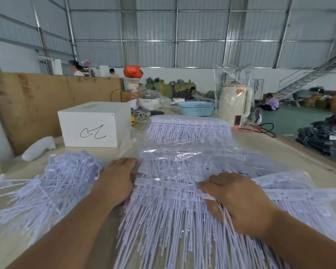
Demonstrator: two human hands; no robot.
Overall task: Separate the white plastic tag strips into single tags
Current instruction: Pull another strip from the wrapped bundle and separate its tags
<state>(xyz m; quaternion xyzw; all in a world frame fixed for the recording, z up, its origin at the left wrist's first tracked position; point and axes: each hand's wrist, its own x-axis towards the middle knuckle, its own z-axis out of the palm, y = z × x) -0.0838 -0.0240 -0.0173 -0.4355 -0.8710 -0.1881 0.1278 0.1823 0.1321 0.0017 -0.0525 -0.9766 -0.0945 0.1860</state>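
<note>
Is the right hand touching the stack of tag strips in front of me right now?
Touching. In the head view the right hand lies on the stack of tag strips, its fingertips at the header band and thin tag tails crossing over its knuckles.

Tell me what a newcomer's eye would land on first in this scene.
First, the mass of white tag strips fanned across the table's middle, with the left hand on its left edge and the right hand on its header band. Next, the loose heap of single tags at left, then the white box with a black scribble behind it.
</note>
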